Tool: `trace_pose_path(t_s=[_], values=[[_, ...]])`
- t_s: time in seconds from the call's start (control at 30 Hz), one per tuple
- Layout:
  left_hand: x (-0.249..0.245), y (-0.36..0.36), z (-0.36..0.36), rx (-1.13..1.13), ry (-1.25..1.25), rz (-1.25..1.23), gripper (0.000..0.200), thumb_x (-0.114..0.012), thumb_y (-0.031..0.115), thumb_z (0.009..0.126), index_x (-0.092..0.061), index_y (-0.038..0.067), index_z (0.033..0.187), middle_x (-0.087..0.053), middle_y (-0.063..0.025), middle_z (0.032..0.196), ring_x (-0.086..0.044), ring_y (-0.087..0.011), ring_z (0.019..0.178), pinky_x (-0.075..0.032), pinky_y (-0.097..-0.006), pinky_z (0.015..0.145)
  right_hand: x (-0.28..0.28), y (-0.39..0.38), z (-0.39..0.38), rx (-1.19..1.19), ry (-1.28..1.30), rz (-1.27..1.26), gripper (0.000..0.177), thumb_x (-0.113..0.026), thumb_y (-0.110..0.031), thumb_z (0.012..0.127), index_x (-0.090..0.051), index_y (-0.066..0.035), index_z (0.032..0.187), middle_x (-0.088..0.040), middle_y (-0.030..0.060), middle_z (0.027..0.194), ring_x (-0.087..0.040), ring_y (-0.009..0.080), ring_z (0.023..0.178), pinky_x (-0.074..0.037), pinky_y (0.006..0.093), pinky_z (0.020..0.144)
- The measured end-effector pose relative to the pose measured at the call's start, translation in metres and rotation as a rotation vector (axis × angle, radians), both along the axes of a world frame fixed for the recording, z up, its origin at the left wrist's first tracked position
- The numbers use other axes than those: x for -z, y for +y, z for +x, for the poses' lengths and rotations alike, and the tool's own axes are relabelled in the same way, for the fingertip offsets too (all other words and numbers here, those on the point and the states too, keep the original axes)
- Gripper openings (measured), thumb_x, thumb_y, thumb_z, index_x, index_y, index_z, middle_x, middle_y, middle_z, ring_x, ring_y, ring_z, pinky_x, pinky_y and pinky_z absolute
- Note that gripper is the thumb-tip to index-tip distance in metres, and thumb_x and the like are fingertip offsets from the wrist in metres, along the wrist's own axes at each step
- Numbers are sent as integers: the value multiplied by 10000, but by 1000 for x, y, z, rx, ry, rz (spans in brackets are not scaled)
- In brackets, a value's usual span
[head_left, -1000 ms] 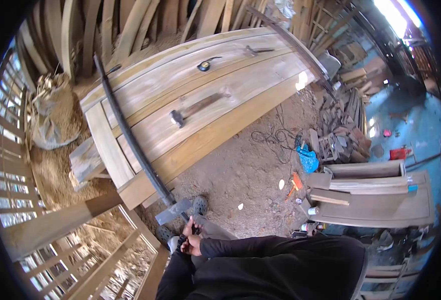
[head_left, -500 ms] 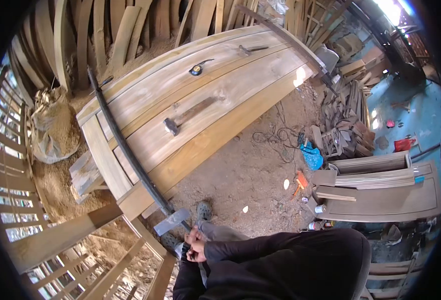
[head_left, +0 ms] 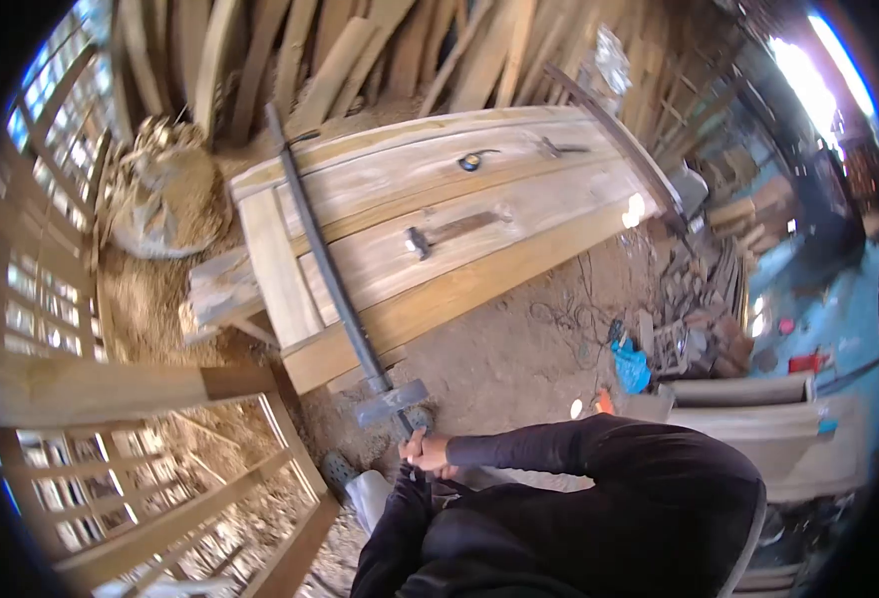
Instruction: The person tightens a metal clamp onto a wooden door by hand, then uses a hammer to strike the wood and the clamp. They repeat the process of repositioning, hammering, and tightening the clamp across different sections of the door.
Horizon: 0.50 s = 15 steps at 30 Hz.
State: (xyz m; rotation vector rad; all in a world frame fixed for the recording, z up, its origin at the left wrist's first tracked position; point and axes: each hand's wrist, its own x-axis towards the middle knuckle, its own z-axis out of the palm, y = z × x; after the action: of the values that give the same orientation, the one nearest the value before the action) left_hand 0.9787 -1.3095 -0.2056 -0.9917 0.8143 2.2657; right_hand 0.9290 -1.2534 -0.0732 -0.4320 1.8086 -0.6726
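Observation:
A long metal bar clamp (head_left: 325,254) lies across the near-left end of a wooden panel (head_left: 549,239) made of joined boards. Its grey sliding head (head_left: 391,401) sits just past the panel's near edge. My right hand (head_left: 426,449) is closed around the screw end of the clamp, below that head. Close against it is my left hand (head_left: 444,471), mostly hidden by the right hand and the dark sleeves; its fingers are blurred. A hammer (head_left: 418,242), a tape measure (head_left: 471,161) and a second hammer (head_left: 562,149) rest on the panel.
Another clamp (head_left: 619,140) crosses the panel's far-right end. Planks (head_left: 345,70) lean at the back. A wooden frame (head_left: 295,543) stands at lower left, beside sawdust. Cables, a blue bag (head_left: 630,367) and scrap wood (head_left: 709,334) lie to the right.
The view has shifted, so the panel and clamp appear lower and further right. My right elbow is raised further outward, and my hands have turned at the clamp's end.

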Motion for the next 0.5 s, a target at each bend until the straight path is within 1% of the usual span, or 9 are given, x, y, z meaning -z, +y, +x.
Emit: trace_pose_path(t_s=[0.03,0.07,0.1,0.2,0.23,0.27,0.33,0.43,0.5], values=[[1,-1,0,-26,0,-2,337,-712,361,811,-504,136,671,-510,-7,577,-494,-164,477,-416,-323,457,-8,-5,-3,-209,526,-45,307,-508,-300,825,-688,-86,700,-661,190,730,-661,319,706,-490,468,614],[1,0,3,-46,-8,-10,333,-713,362,811,-511,134,676,-518,-9,582,-499,-167,479,-420,-325,460,-11,-20,-7,-240,531,186,285,-524,-296,811,-697,-81,739,-662,208,764,-665,335,743,-499,469,639],[-1,0,4,-65,-13,-23,328,-714,362,810,-519,131,681,-525,-10,586,-504,-169,481,-424,-327,462,-29,-46,-14,-275,543,416,272,-541,-291,797,-707,-77,778,-663,226,799,-668,351,781,-507,471,664],[-8,-3,2,-109,-54,-75,317,-716,362,807,-541,123,696,-547,-16,599,-521,-177,488,-436,-334,469,-44,-99,-4,-679,512,464,280,-543,-304,802,-715,-84,779,-675,222,847,-677,341,834,-522,464,688],[-9,-6,2,-117,-67,-98,313,-717,363,806,-548,120,701,-554,-18,603,-526,-180,491,-440,-336,472,-19,-98,9,-866,543,527,290,-546,-311,808,-720,-79,805,-697,179,852,-683,332,809,-530,449,718],[-9,-7,4,-118,-85,-118,310,-718,363,805,-556,118,706,-562,-20,608,-531,-182,493,-444,-339,474,11,-94,23,-970,551,610,292,-544,-315,811,-718,-80,811,-697,178,856,-683,331,814,-529,448,722],[-16,-14,6,-114,-117,-147,304,-720,363,803,-570,112,716,-576,-23,617,-542,-188,498,-452,-343,479,58,-81,43,-897,524,820,298,-539,-323,818,-716,-84,823,-696,176,865,-682,328,823,-527,445,732],[-20,-18,8,-94,-154,-187,298,-722,364,801,-593,105,731,-598,-29,630,-558,-196,505,-463,-350,486,90,-70,55,-709,527,970,306,-532,-336,828,-712,-89,842,-696,174,878,-680,324,838,-525,441,745],[59,39,-3,48,-189,-398,357,-733,398,792,-628,62,846,-625,-42,696,-603,-209,581,-492,-365,567,98,-66,54,-606,528,1012,311,-528,-345,834,-709,-93,855,-695,172,887,-679,321,847,-523,439,754]])
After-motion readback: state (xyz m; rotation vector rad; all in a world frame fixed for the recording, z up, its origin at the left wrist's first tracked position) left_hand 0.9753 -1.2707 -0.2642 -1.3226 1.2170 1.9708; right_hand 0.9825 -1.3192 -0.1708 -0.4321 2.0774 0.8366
